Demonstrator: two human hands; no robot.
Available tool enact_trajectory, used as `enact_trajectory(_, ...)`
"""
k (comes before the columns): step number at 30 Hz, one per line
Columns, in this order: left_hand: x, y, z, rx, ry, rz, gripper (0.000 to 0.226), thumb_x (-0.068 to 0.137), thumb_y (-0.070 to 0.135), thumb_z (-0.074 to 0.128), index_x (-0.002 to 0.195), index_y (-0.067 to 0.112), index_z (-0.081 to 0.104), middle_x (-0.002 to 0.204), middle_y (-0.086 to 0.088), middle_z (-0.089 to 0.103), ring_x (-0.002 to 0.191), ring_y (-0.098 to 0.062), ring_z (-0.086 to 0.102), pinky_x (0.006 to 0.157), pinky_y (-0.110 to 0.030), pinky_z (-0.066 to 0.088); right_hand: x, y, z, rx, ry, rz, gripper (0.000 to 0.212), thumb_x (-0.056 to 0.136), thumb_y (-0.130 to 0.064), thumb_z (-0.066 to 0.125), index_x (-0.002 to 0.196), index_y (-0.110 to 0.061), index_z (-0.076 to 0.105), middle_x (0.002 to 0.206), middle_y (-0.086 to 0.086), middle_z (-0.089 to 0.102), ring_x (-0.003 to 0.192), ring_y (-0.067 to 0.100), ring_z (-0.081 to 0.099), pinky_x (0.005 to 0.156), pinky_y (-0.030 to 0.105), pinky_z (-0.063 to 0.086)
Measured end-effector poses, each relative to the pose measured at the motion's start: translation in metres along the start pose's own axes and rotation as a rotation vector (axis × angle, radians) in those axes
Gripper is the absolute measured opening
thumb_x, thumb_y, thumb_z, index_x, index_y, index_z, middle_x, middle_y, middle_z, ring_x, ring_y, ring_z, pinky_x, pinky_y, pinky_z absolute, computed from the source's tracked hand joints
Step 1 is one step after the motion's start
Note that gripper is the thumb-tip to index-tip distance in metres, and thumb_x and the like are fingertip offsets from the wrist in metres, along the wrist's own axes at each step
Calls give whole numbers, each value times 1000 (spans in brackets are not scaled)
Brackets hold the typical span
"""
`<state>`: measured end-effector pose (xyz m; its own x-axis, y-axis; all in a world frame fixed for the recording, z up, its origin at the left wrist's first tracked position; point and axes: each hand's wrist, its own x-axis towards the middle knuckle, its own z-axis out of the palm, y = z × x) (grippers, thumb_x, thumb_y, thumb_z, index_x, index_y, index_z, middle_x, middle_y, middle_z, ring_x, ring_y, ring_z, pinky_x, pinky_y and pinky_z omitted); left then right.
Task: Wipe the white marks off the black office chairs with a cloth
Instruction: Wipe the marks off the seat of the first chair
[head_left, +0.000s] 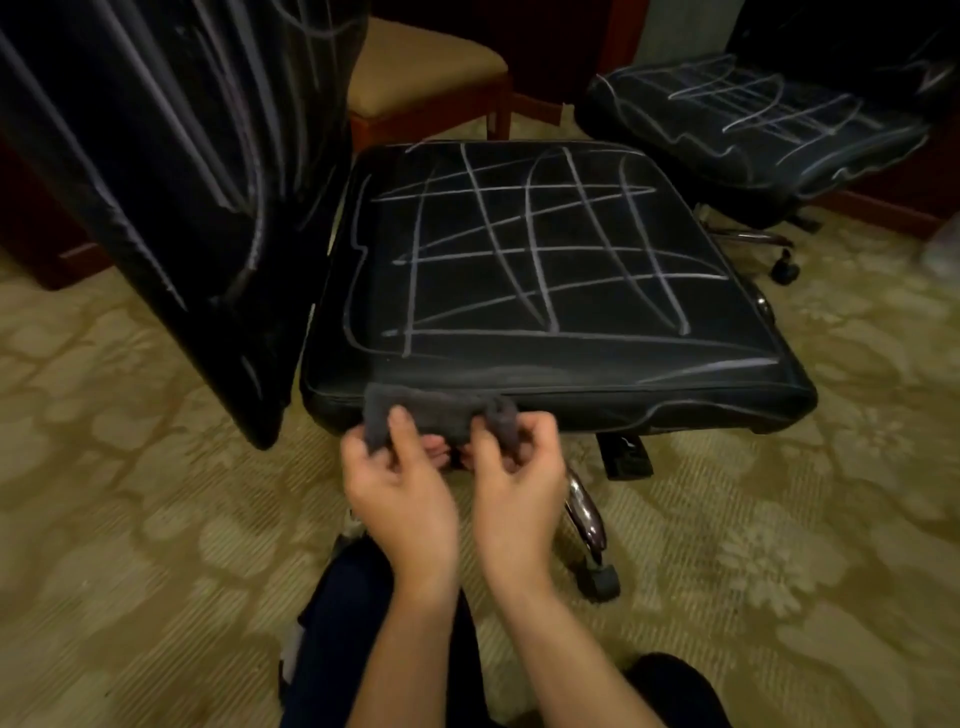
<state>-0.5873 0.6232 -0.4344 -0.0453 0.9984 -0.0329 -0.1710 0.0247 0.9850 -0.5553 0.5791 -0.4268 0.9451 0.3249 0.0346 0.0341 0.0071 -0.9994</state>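
A grey cloth, bunched, hangs against the front edge of the near black seat, which is crisscrossed with white marks. A second marked seat stands beyond it.

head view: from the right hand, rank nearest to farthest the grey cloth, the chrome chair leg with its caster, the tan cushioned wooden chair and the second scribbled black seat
1. Grey cloth: pinched in the right hand itself, shared with the left hand.
2. Chrome chair leg with caster: just beside and below the hand, to its right.
3. Tan cushioned wooden chair and second scribbled black seat: both far back, top centre and upper right; too close to call.
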Motion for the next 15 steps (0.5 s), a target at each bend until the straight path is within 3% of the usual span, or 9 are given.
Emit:
enact_trajectory(3, 16, 3, -2, 12, 74, 7, 21, 101, 28, 57, 112, 11, 55, 83, -10, 69, 67, -11, 68, 61, -20, 54, -2, 0, 13, 65, -39, 75, 10, 89, -11, 71, 90, -13, 61, 78, 3, 72, 72, 10, 71, 69, 37, 60)
enact_trajectory(7, -9, 7, 26, 52, -2, 10, 8, 100, 24, 60, 102, 20, 54, 82, -3, 70, 67, -8, 69, 62, -23, 56, 11, -4, -14, 91, 72, 70, 11, 89, -11, 70, 89, -17, 61, 79, 4, 72, 74, 14, 72, 72, 45, 60)
enact_trajectory(9, -34, 2, 41, 79, -75, 8, 7, 98, 24, 61, 100, 24, 54, 78, -1, 71, 68, -10, 70, 63, -29, 58, 17, -5, -41, 80, 133, 67, 12, 90, -10, 69, 90, -18, 61, 83, 1, 73, 76, 12, 72, 72, 41, 61)
enact_trajectory(12, -55, -2, 49, 102, -229, 8, 8, 97, 24, 62, 97, 28, 54, 77, -2, 72, 68, -10, 71, 60, -25, 56, 18, -9, -70, 53, 230, 46, 10, 92, -10, 66, 94, -17, 60, 84, -2, 72, 79, 8, 71, 72, 35, 61)
enact_trajectory(15, -41, 5, 40, 81, -266, -19, 10, 98, 23, 61, 104, 15, 58, 70, -1, 72, 65, -10, 70, 59, -21, 55, 17, -10, -59, 32, 226, 0, 12, 92, -8, 65, 94, -17, 58, 84, -5, 71, 78, 5, 70, 68, 28, 59)
